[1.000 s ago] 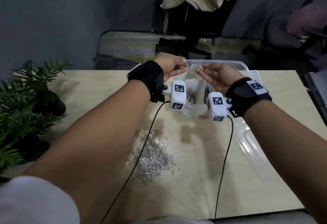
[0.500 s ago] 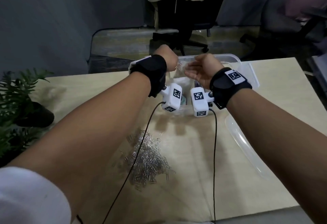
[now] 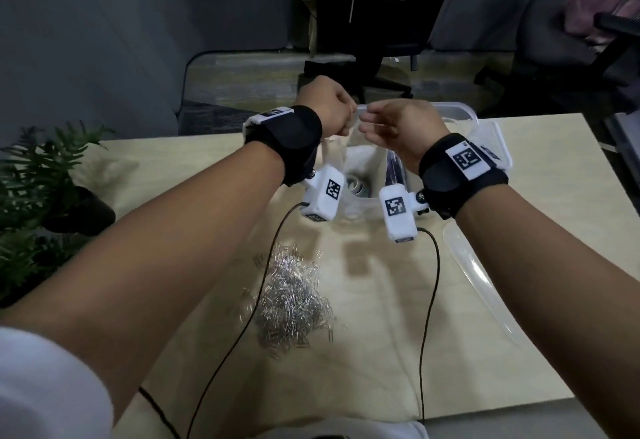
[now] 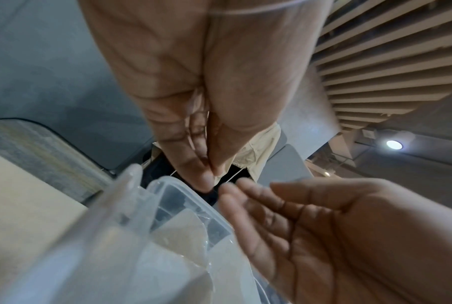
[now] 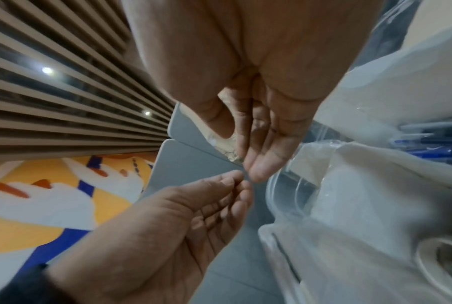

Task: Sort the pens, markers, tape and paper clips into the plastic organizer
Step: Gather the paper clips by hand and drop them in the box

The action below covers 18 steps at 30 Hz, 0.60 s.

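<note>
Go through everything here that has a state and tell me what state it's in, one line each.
Organizer: open, lid off.
Lid: lying flat on the table, right of the organizer.
Paper clips: loose heap on the table, not yet sorted.
Left hand: over the organizer, fingertips pinched; contents unclear.
Right hand: over the organizer, fingers relaxed.

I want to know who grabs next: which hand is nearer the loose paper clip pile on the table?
Left. The left hand is above and beyond the paper clip pile; the right hand is farther right.
</note>
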Available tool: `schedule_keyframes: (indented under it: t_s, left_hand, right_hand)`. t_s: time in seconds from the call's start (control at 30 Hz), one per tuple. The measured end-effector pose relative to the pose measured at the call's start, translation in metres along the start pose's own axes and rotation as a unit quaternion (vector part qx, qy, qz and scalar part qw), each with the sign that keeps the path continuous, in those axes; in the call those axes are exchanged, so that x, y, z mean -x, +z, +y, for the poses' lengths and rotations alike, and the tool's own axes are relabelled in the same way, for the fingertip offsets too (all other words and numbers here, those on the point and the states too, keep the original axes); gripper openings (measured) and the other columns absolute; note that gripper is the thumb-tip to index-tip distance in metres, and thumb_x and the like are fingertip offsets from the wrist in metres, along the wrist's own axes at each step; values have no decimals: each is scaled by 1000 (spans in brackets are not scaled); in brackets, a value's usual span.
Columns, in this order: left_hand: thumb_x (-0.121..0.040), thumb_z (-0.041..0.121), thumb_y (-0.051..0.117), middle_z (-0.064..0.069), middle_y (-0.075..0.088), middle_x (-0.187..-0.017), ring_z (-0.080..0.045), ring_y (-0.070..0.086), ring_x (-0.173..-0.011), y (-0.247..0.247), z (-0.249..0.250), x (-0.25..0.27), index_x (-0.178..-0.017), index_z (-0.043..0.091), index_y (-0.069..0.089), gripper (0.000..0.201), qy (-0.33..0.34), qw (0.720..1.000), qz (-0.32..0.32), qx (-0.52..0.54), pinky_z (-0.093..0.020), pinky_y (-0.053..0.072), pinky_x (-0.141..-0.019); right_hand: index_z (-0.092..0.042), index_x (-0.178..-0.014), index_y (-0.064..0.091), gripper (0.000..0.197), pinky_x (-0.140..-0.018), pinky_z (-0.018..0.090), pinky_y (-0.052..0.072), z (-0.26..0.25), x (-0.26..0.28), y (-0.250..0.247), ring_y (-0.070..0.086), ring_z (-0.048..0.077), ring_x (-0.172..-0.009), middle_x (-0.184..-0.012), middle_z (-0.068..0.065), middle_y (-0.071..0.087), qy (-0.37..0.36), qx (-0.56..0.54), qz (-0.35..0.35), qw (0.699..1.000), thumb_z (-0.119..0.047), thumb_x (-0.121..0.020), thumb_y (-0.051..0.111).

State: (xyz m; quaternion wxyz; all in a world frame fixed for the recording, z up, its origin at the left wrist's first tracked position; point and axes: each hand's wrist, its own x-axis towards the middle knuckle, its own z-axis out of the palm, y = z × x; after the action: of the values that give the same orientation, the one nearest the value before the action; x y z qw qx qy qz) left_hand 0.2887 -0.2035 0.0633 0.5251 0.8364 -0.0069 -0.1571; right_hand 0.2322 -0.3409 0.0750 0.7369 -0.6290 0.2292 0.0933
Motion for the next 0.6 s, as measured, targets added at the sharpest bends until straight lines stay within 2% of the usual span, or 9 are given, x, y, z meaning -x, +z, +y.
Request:
schedule_keyframes:
  t_s: [0.1, 0.17, 0.23, 0.3, 0.37, 0.43, 0.5, 0.53, 0.6]
  left_hand:
    - [-91, 9, 58, -1, 65, -72, -14, 63, -60, -29, -29, 31, -82, 11, 66, 12, 21, 999, -4, -48, -28, 55, -57]
    - [-91, 13, 61, 1, 66, -75, -12, 62, -64, -47, -67, 53, -88, 12, 69, 9, 7, 994, -21, -107, -26, 50, -60]
    - [-91, 15, 62, -1, 69, -91, -15, 62, -79, -60, -112, 77, -96, 16, 72, 12, -13, 975, -48, -218, -23, 45, -72]
    - [-93, 12, 59, -4, 63, -113, -19, 60, -98, -67, -157, 99, -112, 16, 68, 22, -38, 942, -97, -318, -24, 41, -83]
    - [-90, 4, 55, -5, 49, -122, -24, 56, -105, -63, -195, 118, -127, 19, 57, 40, -52, 917, -138, -370, -29, 44, -89]
    - [-83, -5, 50, -3, 38, -117, -23, 48, -99, -55, -218, 134, -131, 24, 47, 57, -56, 908, -128, -395, -37, 49, -87]
    - [-75, -9, 50, -5, 34, -116, -25, 42, -100, -51, -230, 140, -135, 22, 39, 69, -56, 905, -85, -413, -41, 50, -82]
    - [-72, -10, 52, -7, 33, -119, -27, 40, -104, -50, -232, 142, -140, 21, 34, 77, -59, 899, -72, -428, -42, 50, -81]
    - [-69, -9, 56, -11, 31, -126, -31, 38, -110, -46, -237, 148, -148, 20, 22, 91, -63, 882, -66, -462, -44, 48, -84]
  right_hand:
    - [-1, -104, 62, 17, -67, 30, 56, 9, 40, 12, 64, 20, -68, -89, 12, 67, -27, 13, -80, 996, -6, -98, 47]
    - [-3, -104, 62, 14, -63, 30, 55, 30, 62, 20, 64, 20, -66, -86, 9, 68, -10, 40, -138, 989, -7, -98, 50]
    - [-6, -103, 63, 13, -62, 29, 56, 62, 78, 27, 66, 19, -68, -88, 7, 70, 24, 88, -195, 977, -6, -98, 52]
    - [-9, -102, 64, 13, -63, 30, 56, 101, 86, 37, 66, 19, -70, -89, 7, 70, 44, 169, -236, 956, -5, -98, 52]
    - [-12, -101, 66, 15, -69, 34, 57, 141, 83, 44, 65, 17, -73, -90, 7, 71, -6, 333, -239, 912, -7, -96, 53]
    - [-12, -105, 68, 18, -80, 35, 54, 173, 72, 51, 65, 20, -82, -96, 7, 71, -71, 500, -205, 838, -13, -93, 54]
    - [-8, -108, 64, 21, -86, 35, 51, 193, 59, 56, 62, 29, -95, -107, 13, 65, -89, 580, -165, 792, -14, -90, 56]
    - [-7, -107, 60, 22, -87, 37, 50, 200, 53, 57, 58, 34, -99, -111, 16, 59, -84, 605, -152, 777, -13, -86, 60]
    - [-4, -111, 51, 41, -92, 48, 49, 210, 47, 60, 48, 36, -108, -120, 20, 47, -65, 650, -135, 745, -12, -77, 71]
